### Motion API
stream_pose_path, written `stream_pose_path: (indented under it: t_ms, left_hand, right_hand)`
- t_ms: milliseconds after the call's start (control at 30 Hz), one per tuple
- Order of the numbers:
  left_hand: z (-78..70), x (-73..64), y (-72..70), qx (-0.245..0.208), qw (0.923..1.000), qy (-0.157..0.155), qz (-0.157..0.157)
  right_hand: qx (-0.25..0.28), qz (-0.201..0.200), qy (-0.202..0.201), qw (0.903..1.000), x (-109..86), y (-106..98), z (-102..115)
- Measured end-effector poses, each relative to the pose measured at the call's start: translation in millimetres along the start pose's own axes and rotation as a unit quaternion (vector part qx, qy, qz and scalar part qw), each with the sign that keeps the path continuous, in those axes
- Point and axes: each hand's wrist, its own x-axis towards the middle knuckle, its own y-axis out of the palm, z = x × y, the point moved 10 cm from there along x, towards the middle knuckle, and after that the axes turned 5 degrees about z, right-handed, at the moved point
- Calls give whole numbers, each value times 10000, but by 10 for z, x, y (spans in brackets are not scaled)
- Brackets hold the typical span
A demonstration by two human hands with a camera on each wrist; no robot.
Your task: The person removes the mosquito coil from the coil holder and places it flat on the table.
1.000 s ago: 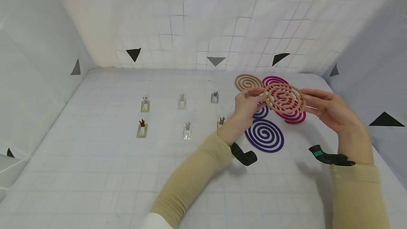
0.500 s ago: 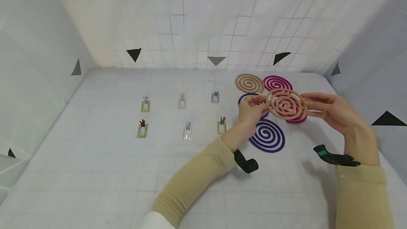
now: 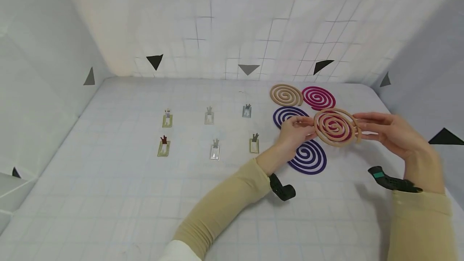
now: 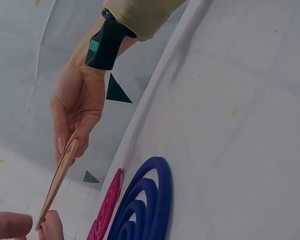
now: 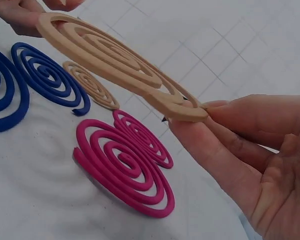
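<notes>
A flat beige spiral coil (image 5: pixel 175 111) is held above the table between both hands, its face tilted toward the head camera. My left hand (image 3: pixel 294 135) pinches its left rim with thumb and fingers. At the right rim, my right hand (image 3: pixel 395 134) pinches the coil, thumb on one face and fingers on the other in the right wrist view. Beneath it lies a pink spiral (image 5: pixel 124 171), seen through the gaps in the head view. A blue spiral (image 3: pixel 308 160) sits below my left hand, and another blue spiral (image 3: pixel 286 112) is partly covered by that hand.
A second beige spiral (image 3: pixel 285 95) and a second pink spiral (image 3: pixel 318 98) lie at the back. Several small metal frames with crown-like tops, such as one frame (image 3: pixel 164 148), stand in two rows left of centre. A right side wall (image 3: pixel 427 92) borders the table.
Both hands have moved right and slightly nearer with the beige coil, which now overlaps the nearer pink spiral. The far pink spiral has come fully into view.
</notes>
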Motion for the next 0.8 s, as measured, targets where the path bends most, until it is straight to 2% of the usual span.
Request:
stream_pose_path:
  t_ms: [167, 300, 433, 600, 800]
  left_hand:
    - [71, -4, 39, -99, 9998, -141, 98]
    - [124, -11, 44, -62, 9998, -189, 10]
    - [149, -12, 37, 50, 9998, -203, -48]
    - [186, -8, 60, 322, 9988, -349, 145]
    - [262, -44, 106, 717, 9949, -605, 361]
  right_hand:
    - [96, 130, -137, 9998, -44, -47, -62]
    - [287, 212, -243, 9991, -65, -80, -101]
    - [307, 216, -165, 9992, -62, -106, -156]
    - [91, 341, -119, 9993, -81, -120, -208]
    - [-422, 397, 52, 9983, -104, -149, -300]
